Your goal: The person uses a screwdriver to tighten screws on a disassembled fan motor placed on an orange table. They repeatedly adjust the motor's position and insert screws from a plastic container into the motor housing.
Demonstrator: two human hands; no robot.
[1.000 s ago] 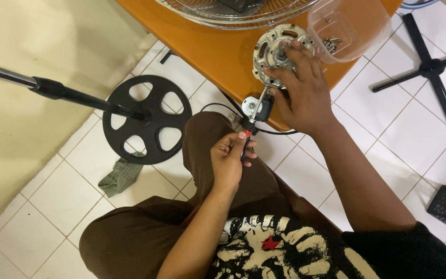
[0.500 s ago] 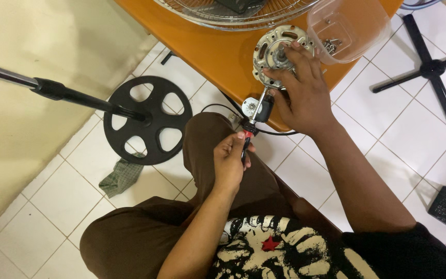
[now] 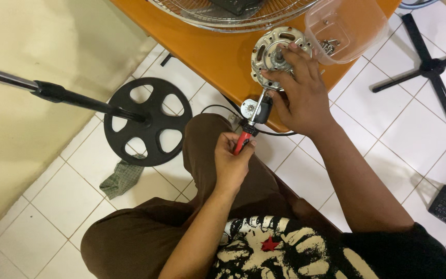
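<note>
Orange table [image 3: 218, 57], one motor [image 3: 272, 51], one screwdriver [image 3: 246, 135]

The orange table [image 3: 218, 57] bears a metal fan motor [image 3: 274, 54], a wire fan grille [image 3: 223, 13] and a clear plastic tub [image 3: 344, 26].

Our left hand [image 3: 233, 163] sits fisted near centre, thumb up toward 12, forearm running down to 7. Our right hand [image 3: 298, 90] at approx. 1 o'clock, fingers spread & curled, arm back toward 5.

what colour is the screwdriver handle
Red and black, gripped in the left hand; the screwdriver shows best in the head view.
</note>
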